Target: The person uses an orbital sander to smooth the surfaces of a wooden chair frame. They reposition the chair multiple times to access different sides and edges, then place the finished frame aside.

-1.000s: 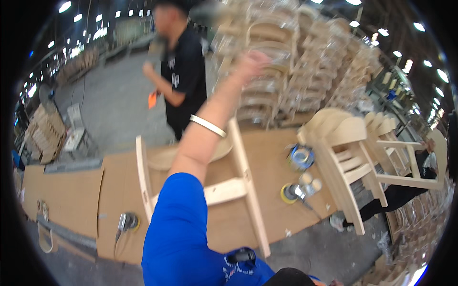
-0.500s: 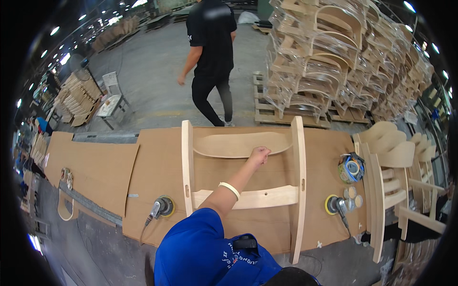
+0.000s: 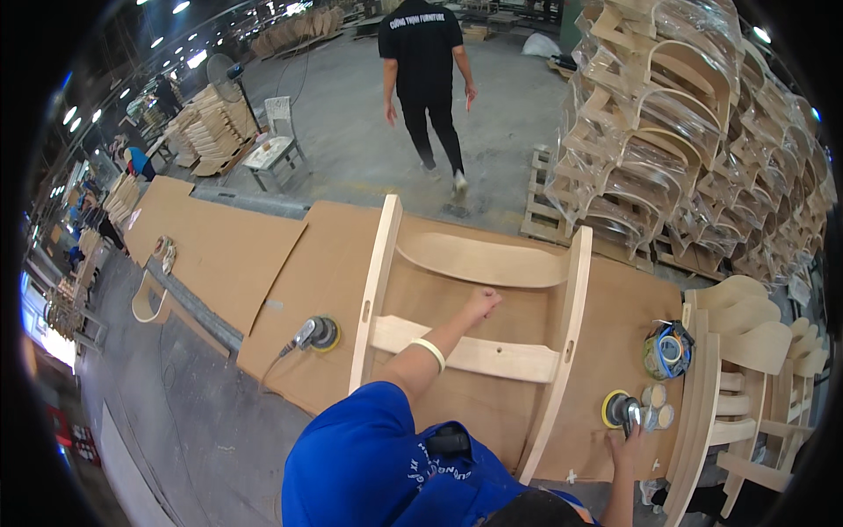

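A pale wooden chair-back frame lies in front of me, with two long side posts (image 3: 376,294), a curved top panel (image 3: 487,262) and a lower cross rail (image 3: 465,350). My left hand (image 3: 483,304) is closed just below the curved panel, between it and the rail; whatever its curled fingers may hold is hidden. At the lower right, my right hand (image 3: 623,446) has its fingers round the handle of an orbital sander (image 3: 622,407) with a yellow-edged pad, which rests on the cardboard. A second orbital sander (image 3: 320,334) lies left of the frame.
Cardboard (image 3: 290,255) covers the bench. A round container with tape rolls (image 3: 667,350) and several small round discs (image 3: 657,406) are near the right sander. Wooden chair parts (image 3: 733,342) stand at the right edge. Beyond are wrapped stacked chair parts (image 3: 667,132) and a walking person (image 3: 426,79).
My right hand has come into view at the right sander. My left hand has come off the curved panel's lower edge. The view has turned, and the person has walked farther away.
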`<state>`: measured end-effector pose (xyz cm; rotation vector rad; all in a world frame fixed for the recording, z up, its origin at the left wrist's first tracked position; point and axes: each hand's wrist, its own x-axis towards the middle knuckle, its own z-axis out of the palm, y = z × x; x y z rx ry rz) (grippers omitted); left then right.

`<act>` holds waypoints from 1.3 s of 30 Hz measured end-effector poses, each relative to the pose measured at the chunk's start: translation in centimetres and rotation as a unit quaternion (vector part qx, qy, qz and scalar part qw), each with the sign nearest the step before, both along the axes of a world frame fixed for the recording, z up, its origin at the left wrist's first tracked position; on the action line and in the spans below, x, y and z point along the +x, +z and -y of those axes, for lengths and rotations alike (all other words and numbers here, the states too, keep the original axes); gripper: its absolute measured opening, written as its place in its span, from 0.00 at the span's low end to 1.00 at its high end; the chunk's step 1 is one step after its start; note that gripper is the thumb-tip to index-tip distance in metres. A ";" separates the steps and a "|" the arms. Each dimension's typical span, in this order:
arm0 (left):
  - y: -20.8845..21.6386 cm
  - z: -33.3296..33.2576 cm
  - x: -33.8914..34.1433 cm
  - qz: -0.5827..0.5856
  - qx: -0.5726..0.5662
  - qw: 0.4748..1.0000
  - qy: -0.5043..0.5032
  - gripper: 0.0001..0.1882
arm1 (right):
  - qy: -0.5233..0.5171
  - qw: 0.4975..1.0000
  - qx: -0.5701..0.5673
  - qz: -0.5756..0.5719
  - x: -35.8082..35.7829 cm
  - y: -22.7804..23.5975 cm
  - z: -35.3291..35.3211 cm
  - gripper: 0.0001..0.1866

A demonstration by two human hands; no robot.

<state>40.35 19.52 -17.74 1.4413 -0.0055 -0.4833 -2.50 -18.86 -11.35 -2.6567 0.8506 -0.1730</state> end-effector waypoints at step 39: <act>8.7 -8.5 -11.1 0.347 0.530 0.772 0.037 0.16 | 0.200 0.970 -0.013 0.140 28.7 13.2 -13.4 0.35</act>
